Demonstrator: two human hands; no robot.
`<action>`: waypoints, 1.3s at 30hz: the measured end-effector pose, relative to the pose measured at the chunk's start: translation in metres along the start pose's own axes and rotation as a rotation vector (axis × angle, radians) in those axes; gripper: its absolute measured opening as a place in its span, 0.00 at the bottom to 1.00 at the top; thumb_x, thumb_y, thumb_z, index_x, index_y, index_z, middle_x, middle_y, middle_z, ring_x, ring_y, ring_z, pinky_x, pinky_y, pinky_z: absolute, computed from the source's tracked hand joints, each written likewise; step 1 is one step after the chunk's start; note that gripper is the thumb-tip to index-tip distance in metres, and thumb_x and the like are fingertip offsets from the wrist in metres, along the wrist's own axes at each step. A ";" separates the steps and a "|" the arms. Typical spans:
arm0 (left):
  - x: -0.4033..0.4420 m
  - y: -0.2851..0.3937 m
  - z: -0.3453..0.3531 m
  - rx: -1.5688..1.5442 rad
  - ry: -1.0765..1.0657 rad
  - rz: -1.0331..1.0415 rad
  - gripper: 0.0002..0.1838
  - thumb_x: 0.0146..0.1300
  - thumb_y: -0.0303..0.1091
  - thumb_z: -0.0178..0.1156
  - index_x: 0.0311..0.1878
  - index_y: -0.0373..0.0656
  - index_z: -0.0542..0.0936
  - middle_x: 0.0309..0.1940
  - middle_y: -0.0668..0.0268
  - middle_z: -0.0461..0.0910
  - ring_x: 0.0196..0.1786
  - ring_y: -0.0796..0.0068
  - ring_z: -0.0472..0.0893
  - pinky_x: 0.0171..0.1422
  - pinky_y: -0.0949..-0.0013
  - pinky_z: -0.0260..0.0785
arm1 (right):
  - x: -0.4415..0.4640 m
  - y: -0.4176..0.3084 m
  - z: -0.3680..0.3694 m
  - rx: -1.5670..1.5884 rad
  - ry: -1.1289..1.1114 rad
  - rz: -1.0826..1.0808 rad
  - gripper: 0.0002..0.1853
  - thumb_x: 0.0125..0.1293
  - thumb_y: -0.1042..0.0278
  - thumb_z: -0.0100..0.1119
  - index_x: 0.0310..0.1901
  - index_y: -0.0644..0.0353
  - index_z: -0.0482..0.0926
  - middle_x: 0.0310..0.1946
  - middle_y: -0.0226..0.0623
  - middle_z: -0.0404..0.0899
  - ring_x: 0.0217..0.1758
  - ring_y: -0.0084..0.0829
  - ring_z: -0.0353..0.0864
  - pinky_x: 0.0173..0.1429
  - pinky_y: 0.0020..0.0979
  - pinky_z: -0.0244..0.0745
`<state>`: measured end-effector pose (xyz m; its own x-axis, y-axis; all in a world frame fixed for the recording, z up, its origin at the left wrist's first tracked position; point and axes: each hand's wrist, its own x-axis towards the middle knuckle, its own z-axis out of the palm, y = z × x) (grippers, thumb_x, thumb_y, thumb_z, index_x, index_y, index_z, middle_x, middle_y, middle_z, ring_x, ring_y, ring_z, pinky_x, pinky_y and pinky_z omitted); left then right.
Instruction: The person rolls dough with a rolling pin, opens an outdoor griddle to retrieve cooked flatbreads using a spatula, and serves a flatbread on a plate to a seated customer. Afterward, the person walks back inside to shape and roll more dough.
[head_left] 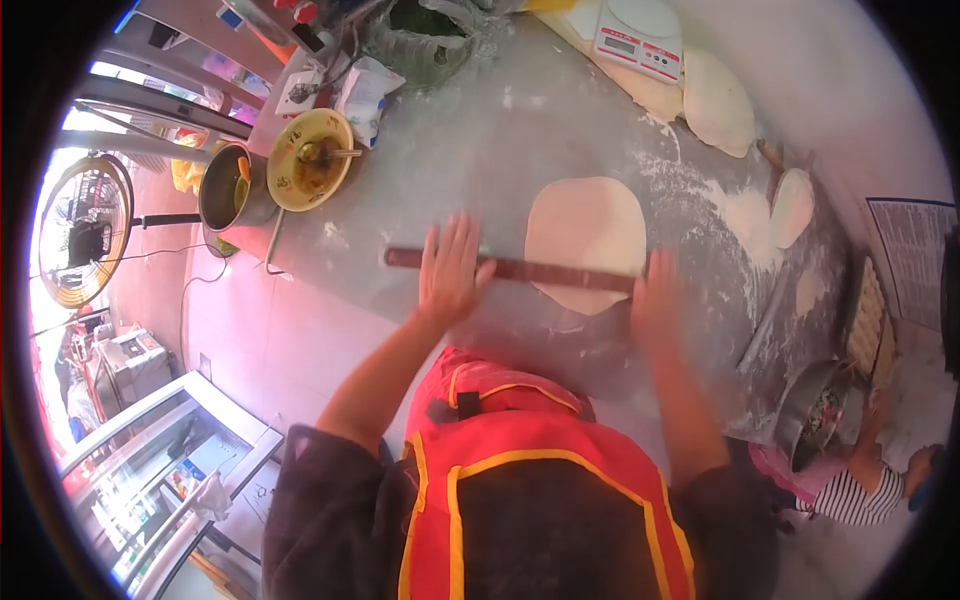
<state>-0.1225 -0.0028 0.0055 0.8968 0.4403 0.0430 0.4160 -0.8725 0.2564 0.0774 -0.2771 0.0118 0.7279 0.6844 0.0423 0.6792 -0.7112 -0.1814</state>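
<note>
A dark brown rolling pin (560, 273) lies across the lower part of a flat, rounded sheet of dough (585, 225) on the floured grey table (450, 150). My left hand (455, 268) presses flat on the pin left of the dough, its fingers stretched forward and the thumb out to the side. On the pin's right end, just beside the dough, rests my right hand (657, 290). It is blurred, but its fingers look extended rather than wrapped around. The pin's right tip is hidden under this hand.
A yellow bowl (310, 160) with brown contents and a pot (228, 187) stand at the left. Far right are a kitchen scale (638, 45), more dough (717, 105) and scattered flour. A metal bowl (812, 415) is near another person's striped sleeve (860, 493).
</note>
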 end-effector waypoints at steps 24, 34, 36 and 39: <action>-0.060 -0.001 0.035 0.094 0.061 0.099 0.19 0.53 0.36 0.58 0.50 0.46 0.73 0.43 0.65 0.73 0.54 0.67 0.71 0.64 0.58 0.59 | -0.078 0.044 0.024 0.077 0.194 -0.271 0.28 0.64 0.49 0.53 0.61 0.57 0.70 0.57 0.47 0.73 0.59 0.51 0.71 0.64 0.52 0.59; -0.147 0.036 0.022 -0.127 0.179 -0.120 0.16 0.52 0.38 0.60 0.43 0.45 0.71 0.40 0.63 0.71 0.48 0.64 0.72 0.51 0.62 0.66 | 0.010 0.062 0.013 0.097 -0.068 -0.540 0.27 0.65 0.58 0.52 0.64 0.61 0.65 0.62 0.49 0.67 0.66 0.50 0.64 0.70 0.52 0.52; -0.153 0.046 0.009 -0.197 0.060 -0.256 0.18 0.54 0.39 0.60 0.47 0.46 0.72 0.44 0.63 0.72 0.54 0.65 0.71 0.55 0.62 0.66 | 0.030 0.054 0.023 0.049 0.030 -0.681 0.27 0.66 0.63 0.52 0.64 0.63 0.64 0.62 0.51 0.66 0.67 0.51 0.63 0.71 0.52 0.51; -0.145 0.028 0.035 -0.198 0.168 -0.227 0.16 0.54 0.37 0.60 0.46 0.46 0.73 0.45 0.62 0.71 0.54 0.63 0.71 0.55 0.60 0.66 | 0.038 0.020 0.039 0.018 0.217 -0.742 0.25 0.66 0.66 0.50 0.64 0.65 0.64 0.61 0.51 0.67 0.66 0.52 0.64 0.70 0.52 0.53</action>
<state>-0.2359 -0.0982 -0.0276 0.7408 0.6615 0.1172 0.5501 -0.6974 0.4594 0.1152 -0.2589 -0.0280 0.0865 0.9327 0.3501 0.9961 -0.0751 -0.0461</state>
